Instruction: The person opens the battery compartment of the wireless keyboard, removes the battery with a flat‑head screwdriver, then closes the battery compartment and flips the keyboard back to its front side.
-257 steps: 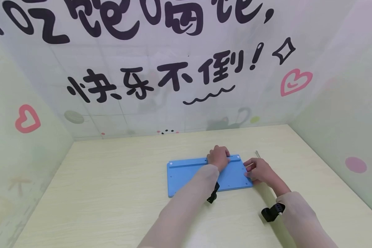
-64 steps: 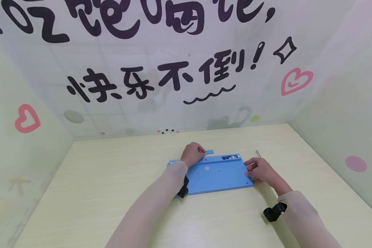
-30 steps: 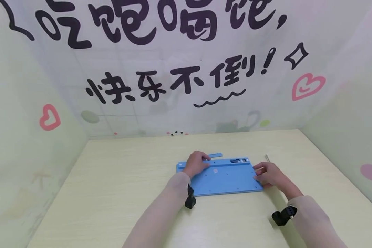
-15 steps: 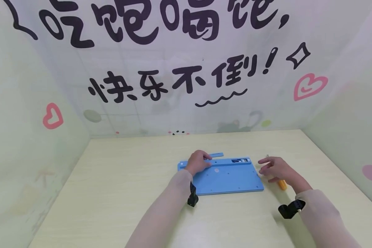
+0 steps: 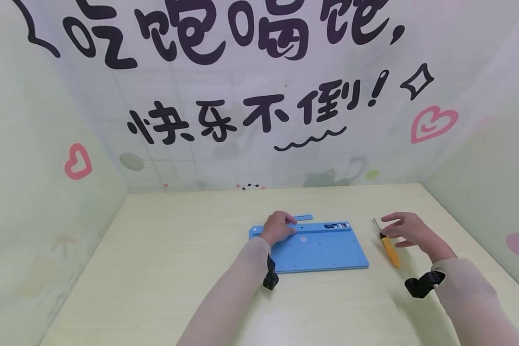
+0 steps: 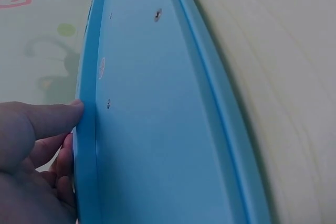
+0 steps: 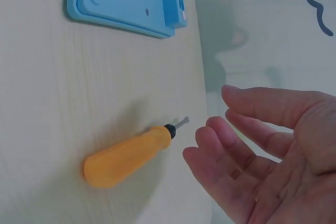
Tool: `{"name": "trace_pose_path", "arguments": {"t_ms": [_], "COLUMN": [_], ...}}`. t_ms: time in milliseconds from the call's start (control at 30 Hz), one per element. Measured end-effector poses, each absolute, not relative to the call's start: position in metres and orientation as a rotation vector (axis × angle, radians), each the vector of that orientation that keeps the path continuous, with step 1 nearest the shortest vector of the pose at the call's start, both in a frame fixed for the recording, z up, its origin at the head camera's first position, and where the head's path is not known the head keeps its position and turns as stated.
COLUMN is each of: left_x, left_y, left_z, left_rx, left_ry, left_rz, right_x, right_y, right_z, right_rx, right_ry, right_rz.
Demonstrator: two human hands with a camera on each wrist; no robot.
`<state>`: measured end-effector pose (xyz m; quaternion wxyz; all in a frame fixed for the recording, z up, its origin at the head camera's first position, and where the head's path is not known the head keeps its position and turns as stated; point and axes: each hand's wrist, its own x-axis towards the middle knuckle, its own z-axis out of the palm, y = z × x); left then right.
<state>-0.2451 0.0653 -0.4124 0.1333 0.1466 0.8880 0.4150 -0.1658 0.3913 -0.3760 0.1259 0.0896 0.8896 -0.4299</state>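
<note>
A flat blue panel (image 5: pixel 320 250) with a raised ridge along its far edge lies on the table; small screws dot its face. My left hand (image 5: pixel 278 227) grips that ridge near its left part, thumb on the near side and fingers behind, as the left wrist view shows of the hand (image 6: pixel 37 150). At the ridge's right end an uncovered compartment (image 5: pixel 336 226) shows dark and metallic parts. My right hand (image 5: pixel 413 230) hovers empty, fingers loosely bent, just right of a screwdriver (image 5: pixel 390 252) with an orange handle. In the right wrist view the screwdriver (image 7: pixel 128 158) lies apart from the fingers.
A thin blue strip (image 5: pixel 303 217) lies on the table (image 5: pixel 177 269) behind the panel, by my left fingers. A wall with large black writing stands behind the table, and side walls stand at left and right.
My right hand has let go of the panel's right edge and moved right, past the screwdriver. Earlier my left hand moved left along the ridge; the compartment came uncovered and the strip now lies behind.
</note>
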Motion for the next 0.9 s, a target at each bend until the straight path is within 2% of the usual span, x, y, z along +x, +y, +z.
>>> {"name": "trace_pose_path", "arguments": {"t_ms": [333,900], "left_x": [-0.245,-0.247], "left_y": [0.067,0.068], "left_z": [-0.415,-0.418], "left_rx": [0.408,0.421], "left_ry": [2.587,2.617], "left_rz": [1.208,1.171], "right_x": [-0.157,-0.146], "right_y": [0.403,0.403], "right_z": [-0.38,-0.417], "right_rx": [0.344,0.54], "right_ry": [2.641,2.645], "right_rz": [-1.138,-1.114]}}
